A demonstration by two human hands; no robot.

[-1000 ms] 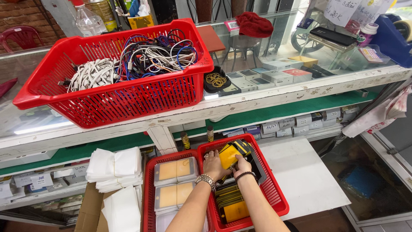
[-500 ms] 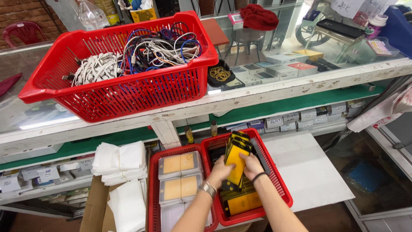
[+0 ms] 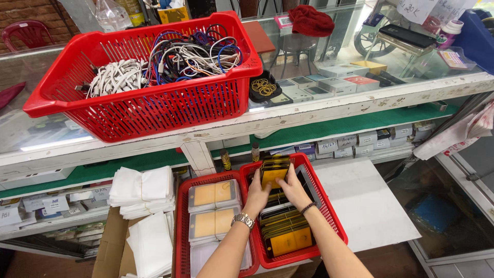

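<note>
Both hands reach into a small red basket [image 3: 329, 211] on the floor below a glass counter. My left hand [image 3: 256, 194], with a metal watch on the wrist, and my right hand [image 3: 294, 188], with a dark wristband, together grip a stack of flat black-and-yellow packets [image 3: 274, 171] held upright at the basket's far end. More of these packets [image 3: 286, 237] lie stacked in the basket nearer to me.
A second red basket [image 3: 181, 231] on the left holds clear packs with orange cards. White folded cloths [image 3: 141, 186] lie further left. On the counter stands a big red basket [image 3: 149, 108] of tangled cables. A white board [image 3: 365, 206] lies to the right.
The view has come closer. Both hands have pushed the packet stack toward the far end of the basket and stood it more upright.
</note>
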